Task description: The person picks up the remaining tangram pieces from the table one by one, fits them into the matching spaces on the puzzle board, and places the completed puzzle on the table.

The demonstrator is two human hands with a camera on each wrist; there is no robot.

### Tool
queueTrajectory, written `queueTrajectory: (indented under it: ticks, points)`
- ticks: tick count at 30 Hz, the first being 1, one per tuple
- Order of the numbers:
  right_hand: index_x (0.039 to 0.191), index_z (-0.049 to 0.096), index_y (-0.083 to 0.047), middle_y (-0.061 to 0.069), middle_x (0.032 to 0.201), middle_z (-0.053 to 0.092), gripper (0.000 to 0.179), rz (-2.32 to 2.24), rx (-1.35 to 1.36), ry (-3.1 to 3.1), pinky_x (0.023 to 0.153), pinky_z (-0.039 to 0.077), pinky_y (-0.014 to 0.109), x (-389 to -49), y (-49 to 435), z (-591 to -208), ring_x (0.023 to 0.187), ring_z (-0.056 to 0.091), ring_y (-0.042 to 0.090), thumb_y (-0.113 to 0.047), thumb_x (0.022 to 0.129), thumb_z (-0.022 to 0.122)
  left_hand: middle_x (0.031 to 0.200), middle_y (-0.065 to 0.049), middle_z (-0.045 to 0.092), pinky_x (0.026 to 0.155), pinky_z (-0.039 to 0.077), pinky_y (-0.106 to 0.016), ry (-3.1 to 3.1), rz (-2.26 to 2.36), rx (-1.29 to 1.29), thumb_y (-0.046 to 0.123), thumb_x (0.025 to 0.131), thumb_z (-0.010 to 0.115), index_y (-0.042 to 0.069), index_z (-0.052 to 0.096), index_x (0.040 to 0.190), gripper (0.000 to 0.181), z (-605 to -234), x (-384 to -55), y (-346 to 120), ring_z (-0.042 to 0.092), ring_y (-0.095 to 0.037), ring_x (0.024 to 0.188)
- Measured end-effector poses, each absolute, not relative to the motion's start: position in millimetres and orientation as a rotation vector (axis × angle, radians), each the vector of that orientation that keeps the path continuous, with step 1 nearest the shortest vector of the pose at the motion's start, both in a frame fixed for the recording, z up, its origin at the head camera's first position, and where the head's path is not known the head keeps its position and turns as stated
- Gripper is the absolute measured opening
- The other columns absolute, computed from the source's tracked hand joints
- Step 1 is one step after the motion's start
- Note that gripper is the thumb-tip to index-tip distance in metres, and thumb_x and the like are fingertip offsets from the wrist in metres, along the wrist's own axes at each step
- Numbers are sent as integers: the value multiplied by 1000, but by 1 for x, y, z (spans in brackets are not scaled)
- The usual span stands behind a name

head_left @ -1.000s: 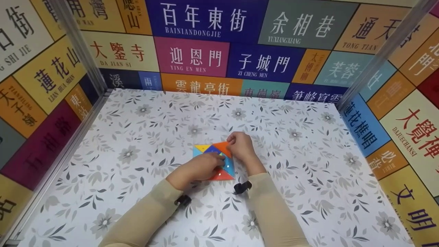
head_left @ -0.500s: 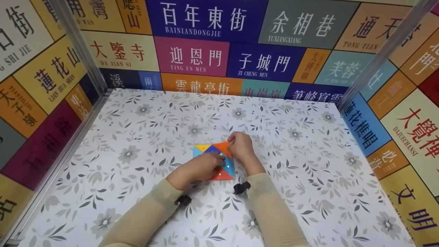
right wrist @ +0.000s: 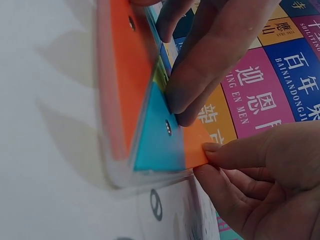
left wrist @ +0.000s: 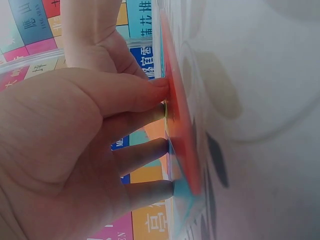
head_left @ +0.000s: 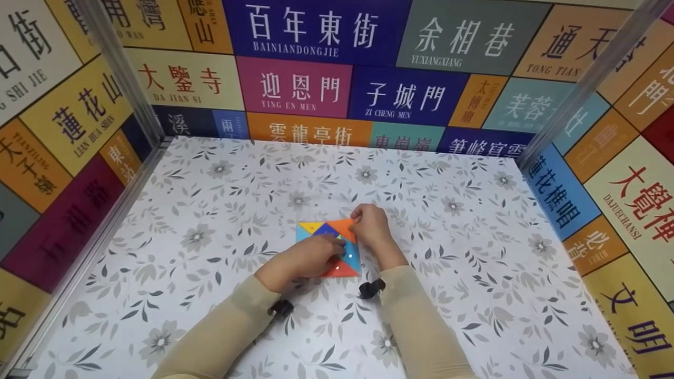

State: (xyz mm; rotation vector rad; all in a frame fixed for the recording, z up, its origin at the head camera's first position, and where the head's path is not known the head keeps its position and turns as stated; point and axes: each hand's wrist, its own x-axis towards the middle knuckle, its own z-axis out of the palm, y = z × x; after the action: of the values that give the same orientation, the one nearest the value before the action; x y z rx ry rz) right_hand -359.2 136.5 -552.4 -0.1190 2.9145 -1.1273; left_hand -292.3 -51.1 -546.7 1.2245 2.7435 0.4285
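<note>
A square tangram of coloured pieces lies on the table, with a yellow triangle, a dark blue piece, a light blue piece and a red-orange piece showing. A clear tray edge rims it in the right wrist view. My left hand spreads over the tangram, its fingertips resting on the pieces and hiding the left middle. At the far right corner, my right hand pinches the corner of an orange triangle between thumb and forefinger.
A white tablecloth with grey flowers and leaves covers the table. Panels with large printed characters stand along the back and both sides. Black bands sit at both wrists.
My right hand has come down very slightly with the orange triangle's corner. The left hand keeps its place on the tangram.
</note>
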Motion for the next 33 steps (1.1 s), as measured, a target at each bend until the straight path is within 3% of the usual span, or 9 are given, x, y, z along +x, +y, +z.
queueTrajectory:
  ticks: [7, 10, 21, 26, 33]
  points:
    - [95, 72, -5, 7, 84, 68, 18, -1130, -79, 2880, 70, 51, 30, -360, 137, -556, 76, 62, 19, -5, 82, 85, 115, -9, 75, 102, 56, -41, 2763, 469, 1282, -1, 95, 68, 5, 76, 104, 13, -549, -292, -52, 68, -27, 112]
    - [95, 73, -4, 7, 84, 69, 19, -1132, -78, 2889, 71, 52, 30, -361, 138, -557, 76, 63, 19, -6, 81, 86, 112, -8, 74, 100, 56, -40, 2767, 458, 1293, 0, 95, 68, 6, 76, 102, 12, -550, -293, -52, 68, -27, 108]
    - [95, 73, -4, 4, 82, 63, 20, -1086, -61, 2874, 72, 50, 30, -361, 138, -559, 79, 59, 21, -10, 82, 88, 136, -11, 73, 114, 52, -40, 2755, 410, 1234, 4, 99, 67, 5, 77, 115, 19, -548, -293, -51, 66, -28, 130]
    - [97, 74, -3, 7, 85, 66, 20, -1076, -61, 2881, 76, 52, 33, -360, 138, -559, 84, 61, 24, -9, 82, 87, 138, -10, 72, 114, 52, -40, 2746, 440, 1229, 4, 100, 65, 8, 77, 114, 18, -548, -292, -51, 66, -27, 131]
    - [94, 78, -4, 9, 89, 72, 18, -1038, -93, 2919, 82, 56, 40, -362, 140, -558, 86, 64, 26, -11, 82, 89, 144, -9, 69, 117, 50, -40, 2735, 405, 1180, 7, 103, 63, 8, 76, 125, 26, -547, -293, -50, 64, -27, 135]
